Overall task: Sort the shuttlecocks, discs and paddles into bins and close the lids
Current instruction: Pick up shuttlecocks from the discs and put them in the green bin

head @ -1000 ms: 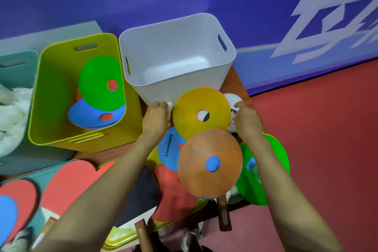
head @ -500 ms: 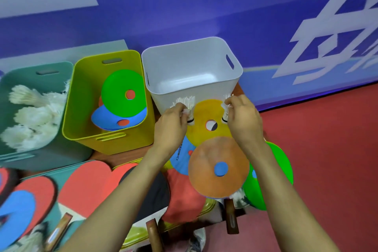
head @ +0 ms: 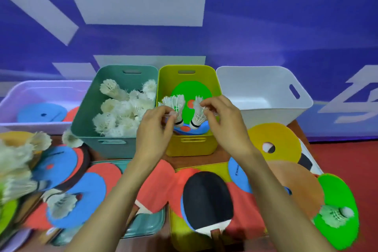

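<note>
Holding two shuttlecocks over the yellow bin (head: 190,147), just short of the teal bin (head: 86,120).
Cluttered bench (head: 184,160) below, black paddle (head: 206,196) near the front edge. Teal bin heaped with shuttlecocks, yellow bin holding discs, green disc (head: 192,92) on top. Left hand (head: 153,135) pinching one shuttlecock (head: 176,106), right hand (head: 225,125) pinching the other shuttlecock (head: 197,116); fingers (head: 210,104) curled on the feather skirts, corks down. Risks: letting go here drops both among the discs, wrong bin; pinching too hard crushes feathers; tossing onto the heap risks rolling out over the rim.
</note>
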